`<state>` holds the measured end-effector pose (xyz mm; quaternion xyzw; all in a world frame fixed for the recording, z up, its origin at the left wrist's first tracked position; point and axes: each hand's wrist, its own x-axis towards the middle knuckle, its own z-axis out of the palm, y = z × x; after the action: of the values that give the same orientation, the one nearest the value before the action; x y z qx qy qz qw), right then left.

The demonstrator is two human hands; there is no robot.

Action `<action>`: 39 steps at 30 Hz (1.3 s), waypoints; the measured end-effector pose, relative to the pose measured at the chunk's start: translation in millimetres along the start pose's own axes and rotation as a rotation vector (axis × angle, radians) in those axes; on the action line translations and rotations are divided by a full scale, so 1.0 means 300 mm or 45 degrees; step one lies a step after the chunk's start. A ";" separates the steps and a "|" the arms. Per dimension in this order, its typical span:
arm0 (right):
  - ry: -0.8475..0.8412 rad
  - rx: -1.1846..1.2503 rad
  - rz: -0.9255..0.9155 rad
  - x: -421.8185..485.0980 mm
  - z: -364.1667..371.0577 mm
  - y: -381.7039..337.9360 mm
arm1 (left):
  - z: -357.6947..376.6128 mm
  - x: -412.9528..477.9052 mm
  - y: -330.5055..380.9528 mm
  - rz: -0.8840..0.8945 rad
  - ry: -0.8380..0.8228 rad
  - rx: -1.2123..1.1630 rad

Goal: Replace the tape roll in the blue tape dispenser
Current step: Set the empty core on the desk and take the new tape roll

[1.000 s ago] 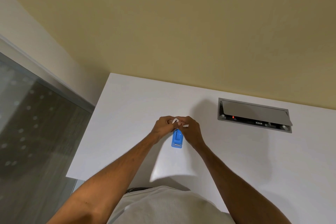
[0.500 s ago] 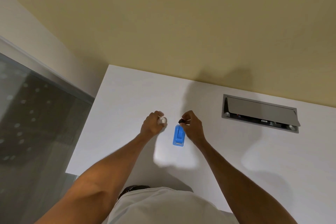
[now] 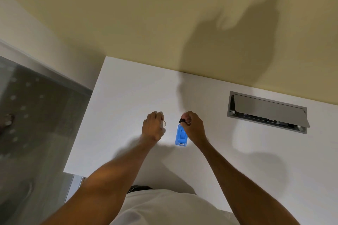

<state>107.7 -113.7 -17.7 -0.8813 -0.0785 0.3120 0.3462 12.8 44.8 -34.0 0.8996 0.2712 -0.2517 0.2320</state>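
The blue tape dispenser (image 3: 181, 136) lies on the white table (image 3: 128, 97), its cutter end toward me. My left hand (image 3: 153, 127) is closed around a small clear tape roll (image 3: 163, 124), a short way left of the dispenser; this hand is blurred. My right hand (image 3: 192, 127) rests against the dispenser's right side and pinches a small black hub (image 3: 182, 120) just above the dispenser's far end.
A grey flip-lid cable box (image 3: 268, 112) is set into the table at the back right. The table's left edge (image 3: 82, 128) drops to a grey floor. A beige wall stands behind the table.
My hands, joined over the dispenser a second ago, have parted. The left hand carried the tape roll away to the left; the right hand holds the black hub. The camera tilted slightly.
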 end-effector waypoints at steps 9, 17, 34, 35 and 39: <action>-0.022 -0.077 -0.048 0.000 -0.006 -0.011 | 0.012 -0.008 0.003 -0.013 0.044 0.007; -0.022 -0.046 -0.091 -0.053 -0.027 0.000 | -0.014 -0.065 0.023 0.036 0.136 -0.230; 0.102 0.142 -0.060 -0.160 -0.118 0.075 | -0.008 -0.144 0.231 0.296 0.002 -0.742; 0.107 0.130 -0.086 -0.167 -0.124 0.084 | -0.006 -0.146 0.238 0.292 -0.009 -0.749; 0.119 0.044 -0.211 -0.184 -0.150 0.115 | 0.004 -0.149 0.268 0.271 -0.065 -0.747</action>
<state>88.4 -184.3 12.5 -0.8793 -0.1293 0.2420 0.3893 28.5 -32.2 13.5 0.8109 0.2306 -0.1596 0.5136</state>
